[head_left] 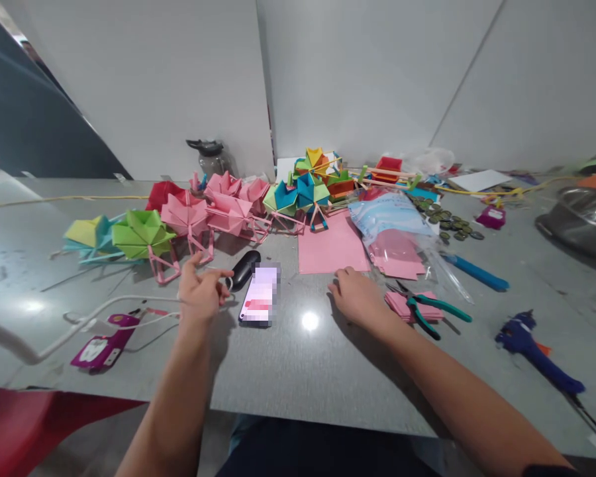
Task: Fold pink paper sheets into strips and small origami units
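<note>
**Desk full of paper pinwheels, both hands down on it**

Left hand (201, 291) is pinching a thin white cable (104, 317) between thumb and fingertips, fingers curled closed round it – the cable trails off left across the grey table (298, 371) past a little magenta card (102, 344). Just right of that hand sits a black oval case (243, 268), and touching its near end there's a phone (259, 301) lying face up, screen lit.

Right hand (357, 298) is resting palm down on the table, fingers loosely spread and holding nothing, fingertips just at the near edge of a pink paper sheet (330, 248). Right beside it is a stack of small pink squares (402, 306) with teal-handled pliers (434, 311) lying on top.

Behind all that – a row of folded paper pinwheels (189, 215) in yellow, green, pink and blue, a plastic bag (392, 222) with more pink paper, some dark round coins (447, 222), a blue pen-like tool (477, 271) and a blue glue gun (531, 348) off to the right
</note>
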The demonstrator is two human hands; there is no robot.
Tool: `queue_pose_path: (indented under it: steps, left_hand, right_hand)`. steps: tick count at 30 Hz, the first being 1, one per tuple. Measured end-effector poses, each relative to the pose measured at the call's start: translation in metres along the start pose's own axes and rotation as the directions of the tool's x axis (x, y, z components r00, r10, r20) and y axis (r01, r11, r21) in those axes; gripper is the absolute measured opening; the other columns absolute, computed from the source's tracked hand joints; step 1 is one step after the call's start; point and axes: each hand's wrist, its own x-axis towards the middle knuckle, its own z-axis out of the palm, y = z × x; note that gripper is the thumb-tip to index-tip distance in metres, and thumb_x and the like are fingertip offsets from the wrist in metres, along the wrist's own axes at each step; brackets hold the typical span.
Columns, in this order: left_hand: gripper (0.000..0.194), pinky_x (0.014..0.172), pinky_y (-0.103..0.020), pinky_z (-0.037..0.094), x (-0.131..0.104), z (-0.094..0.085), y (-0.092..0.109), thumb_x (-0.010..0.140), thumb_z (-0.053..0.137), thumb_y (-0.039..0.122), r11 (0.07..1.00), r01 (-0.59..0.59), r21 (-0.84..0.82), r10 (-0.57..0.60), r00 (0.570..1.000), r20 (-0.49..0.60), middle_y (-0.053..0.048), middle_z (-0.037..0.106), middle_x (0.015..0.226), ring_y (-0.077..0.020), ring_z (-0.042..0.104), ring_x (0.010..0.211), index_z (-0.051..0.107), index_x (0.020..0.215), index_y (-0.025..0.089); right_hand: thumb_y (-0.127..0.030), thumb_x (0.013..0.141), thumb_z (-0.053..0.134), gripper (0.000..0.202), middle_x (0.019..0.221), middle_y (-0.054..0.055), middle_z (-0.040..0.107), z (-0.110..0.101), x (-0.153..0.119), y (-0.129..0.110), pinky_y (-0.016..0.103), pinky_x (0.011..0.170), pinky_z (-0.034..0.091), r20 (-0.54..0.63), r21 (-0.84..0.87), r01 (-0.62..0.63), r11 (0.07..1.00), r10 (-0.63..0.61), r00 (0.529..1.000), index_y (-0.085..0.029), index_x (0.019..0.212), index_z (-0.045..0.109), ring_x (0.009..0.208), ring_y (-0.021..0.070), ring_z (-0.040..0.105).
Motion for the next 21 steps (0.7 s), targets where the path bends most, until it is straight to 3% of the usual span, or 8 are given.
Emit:
queue_pose_path:
  steps: [2,4,7,9,10,13,17,21]
  left_hand:
    - [0.048,0.053,-0.027,0.05,-0.01,0.021,0.004,0.088,0.052,0.024,0.962,-0.079,-0.261,0.066,0.996,-0.057,-0.004,0.074,0.095,-0.0145,0.062,0.057,0.056,0.136,0.022]
    - [0.038,0.069,-0.031,0.061,-0.022,0.054,0.015,0.092,0.051,0.021,0.951,-0.225,-0.214,0.249,0.964,0.091,-0.007,0.075,0.104,-0.0169,0.072,0.075,0.062,0.127,0.02]
    - [0.043,0.108,-0.04,0.057,-0.035,0.106,0.035,0.094,0.046,0.006,0.816,-0.563,0.132,0.417,0.73,0.542,-0.012,0.076,0.127,-0.0236,0.072,0.12,0.069,0.128,0.019]
    - [0.044,0.118,-0.041,0.05,-0.04,0.134,0.043,0.093,0.053,0.004,0.611,-0.715,0.34,0.299,0.606,0.737,-0.018,0.07,0.141,-0.0284,0.064,0.137,0.067,0.134,0.014]
    - [0.042,0.117,-0.043,0.05,-0.042,0.144,0.044,0.096,0.056,0.007,0.528,-0.739,0.418,0.23,0.598,0.768,-0.021,0.069,0.143,-0.0309,0.062,0.139,0.064,0.136,0.012]
    - [0.042,0.111,-0.043,0.052,-0.047,0.16,0.036,0.098,0.061,0.013,0.484,-0.722,0.495,0.173,0.634,0.754,-0.026,0.068,0.138,-0.0345,0.064,0.135,0.06,0.139,0.006]
    - [0.034,0.107,-0.043,0.051,-0.053,0.159,0.023,0.103,0.054,0.017,0.457,-0.717,0.527,0.229,0.667,0.709,-0.022,0.066,0.136,-0.0342,0.062,0.132,0.064,0.135,0.012]
    - [0.032,0.105,-0.049,0.048,-0.058,0.157,0.02,0.107,0.048,0.024,0.406,-0.743,0.532,0.253,0.65,0.716,-0.021,0.068,0.129,-0.0369,0.062,0.127,0.07,0.128,0.016]
  right_hand:
    - [-0.037,0.111,0.049,0.04,0.131,0.024,0.069,0.002,0.0,-0.001,0.042,0.088,0.049,-0.008,-0.058,-0.026,0.998,0.025,1.0,-0.01,0.13,0.071,0.115,0.0359,0.07]
    - [-0.04,0.111,0.048,0.044,0.132,0.026,0.067,0.005,-0.001,-0.002,0.044,0.09,0.05,-0.009,-0.089,-0.026,0.996,0.025,1.0,-0.008,0.134,0.068,0.118,0.0378,0.068]
    - [-0.041,0.111,0.046,0.05,0.136,0.028,0.065,0.012,-0.001,-0.003,0.046,0.094,0.049,-0.026,-0.111,-0.031,0.993,0.028,0.999,-0.006,0.142,0.063,0.124,0.04,0.065]
    - [-0.042,0.111,0.045,0.053,0.138,0.028,0.064,0.017,0.001,-0.001,0.047,0.096,0.049,-0.039,-0.104,-0.055,0.993,0.051,0.998,-0.006,0.148,0.059,0.126,0.0406,0.065]
    - [-0.043,0.111,0.045,0.055,0.138,0.028,0.064,0.02,0.002,-0.001,0.047,0.096,0.049,-0.044,-0.095,-0.067,0.993,0.063,0.997,-0.007,0.151,0.058,0.126,0.0408,0.065]
    - [-0.045,0.111,0.045,0.06,0.138,0.028,0.064,0.024,0.007,0.002,0.047,0.096,0.048,-0.055,-0.063,-0.085,0.994,0.082,0.995,-0.008,0.157,0.053,0.126,0.0413,0.065]
    - [-0.045,0.11,0.045,0.061,0.139,0.029,0.063,0.024,0.014,0.0,0.05,0.101,0.045,-0.087,-0.046,-0.082,0.996,0.078,0.993,-0.011,0.16,0.052,0.13,0.042,0.061]
    - [-0.043,0.11,0.047,0.061,0.139,0.028,0.063,0.023,0.017,-0.002,0.05,0.102,0.043,-0.112,-0.038,-0.088,0.995,0.083,0.99,-0.012,0.163,0.051,0.129,0.0412,0.059]
